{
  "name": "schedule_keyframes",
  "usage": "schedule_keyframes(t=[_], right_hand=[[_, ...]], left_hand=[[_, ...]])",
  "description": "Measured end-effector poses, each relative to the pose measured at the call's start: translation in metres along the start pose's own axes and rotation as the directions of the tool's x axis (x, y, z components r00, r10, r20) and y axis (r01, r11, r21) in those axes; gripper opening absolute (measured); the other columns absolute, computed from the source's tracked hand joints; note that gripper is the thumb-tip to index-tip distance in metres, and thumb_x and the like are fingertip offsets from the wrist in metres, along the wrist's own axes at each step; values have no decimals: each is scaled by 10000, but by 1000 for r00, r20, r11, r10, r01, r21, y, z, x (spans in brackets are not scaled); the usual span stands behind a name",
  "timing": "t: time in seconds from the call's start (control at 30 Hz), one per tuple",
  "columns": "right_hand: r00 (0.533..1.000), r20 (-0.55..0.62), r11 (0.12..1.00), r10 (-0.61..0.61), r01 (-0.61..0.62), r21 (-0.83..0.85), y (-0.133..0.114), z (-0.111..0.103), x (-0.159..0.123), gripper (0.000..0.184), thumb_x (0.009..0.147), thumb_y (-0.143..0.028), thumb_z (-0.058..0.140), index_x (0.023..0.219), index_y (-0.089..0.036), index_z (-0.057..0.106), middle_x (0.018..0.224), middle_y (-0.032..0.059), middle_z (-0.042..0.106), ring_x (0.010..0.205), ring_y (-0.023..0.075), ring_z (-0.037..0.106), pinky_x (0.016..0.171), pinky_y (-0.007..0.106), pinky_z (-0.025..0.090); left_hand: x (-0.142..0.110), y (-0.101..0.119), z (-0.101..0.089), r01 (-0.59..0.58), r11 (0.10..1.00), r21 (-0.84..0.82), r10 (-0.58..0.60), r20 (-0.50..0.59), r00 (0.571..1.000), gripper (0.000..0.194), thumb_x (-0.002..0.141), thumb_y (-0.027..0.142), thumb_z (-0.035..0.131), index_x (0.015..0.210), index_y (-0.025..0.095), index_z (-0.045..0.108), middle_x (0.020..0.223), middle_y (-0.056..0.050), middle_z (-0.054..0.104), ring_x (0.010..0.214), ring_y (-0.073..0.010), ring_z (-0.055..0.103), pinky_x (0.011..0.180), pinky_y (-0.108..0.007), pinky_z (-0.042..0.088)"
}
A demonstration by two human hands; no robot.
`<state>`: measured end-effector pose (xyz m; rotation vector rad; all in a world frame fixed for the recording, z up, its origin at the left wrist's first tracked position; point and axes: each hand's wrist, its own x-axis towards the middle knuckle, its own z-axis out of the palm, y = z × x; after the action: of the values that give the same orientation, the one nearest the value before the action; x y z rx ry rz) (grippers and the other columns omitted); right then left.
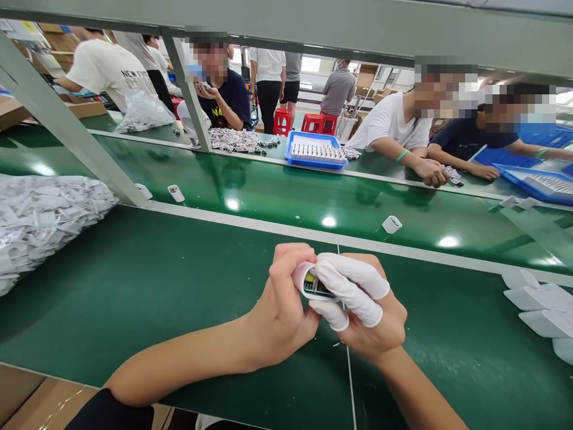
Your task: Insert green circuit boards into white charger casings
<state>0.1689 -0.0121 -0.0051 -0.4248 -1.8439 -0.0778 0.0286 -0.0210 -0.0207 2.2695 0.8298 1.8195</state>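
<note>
Above the green bench, both hands meet around a small white charger housing (pixel 301 279). Its open end faces left and up, showing a circuit board (pixel 317 288) with a yellow component inside. My left hand (pixel 282 313) is closed on the housing from the left, thumb below and fingers curled over the top. My right hand (pixel 380 319) wears white finger cots (pixel 353 286) on its thumb and two fingers. Those covered fingers pinch the board and housing from the right and hide much of both.
A clear bag of white plastic parts (pixel 49 221) fills the left side. White housings (pixel 392 224) stand on the green conveyor (pixel 277 206) beyond. Several white pieces (pixel 544 310) lie at right. A metal post (pixel 76 119) slants on the left. Co-workers sit opposite, near a blue tray (pixel 293 160).
</note>
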Motion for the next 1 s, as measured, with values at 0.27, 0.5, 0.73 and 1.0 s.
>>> schedule_keyframes(t=[0.27,0.5,0.73,1.0], right_hand=[[999,6,999,44,-44,21,2,-3,4,309,873,-137,704,1173,-131,627,1006,119,680,883,224,646,672,359,603],[997,72,999,-4,7,-46,4,-7,6,208,945,-165,594,1149,-141,621,1049,151,645,916,239,638,673,377,605],[998,70,1000,10,-7,-31,8,-3,3,265,938,-151,603,1201,-125,596,1040,146,665,930,241,652,725,380,621],[999,-27,998,32,-33,-60,7,1,-1,209,924,-178,654,1122,-113,635,1029,166,681,953,239,675,698,372,634]], left_hand=[[6,10,-7,152,988,-21,-148,126,981,586,777,13,535,1323,142,367,1070,-66,522,904,-115,564,802,-211,544],[9,7,-9,40,999,24,-43,117,992,524,816,17,534,1310,146,418,1092,-94,619,986,-159,635,847,-265,585],[10,-1,-8,16,998,67,-23,113,993,452,817,20,526,1251,129,461,1085,-89,654,994,-153,670,862,-239,579],[10,-1,-5,36,998,60,-39,56,998,372,848,79,566,1197,156,462,985,-62,655,839,-130,675,709,-223,588]])
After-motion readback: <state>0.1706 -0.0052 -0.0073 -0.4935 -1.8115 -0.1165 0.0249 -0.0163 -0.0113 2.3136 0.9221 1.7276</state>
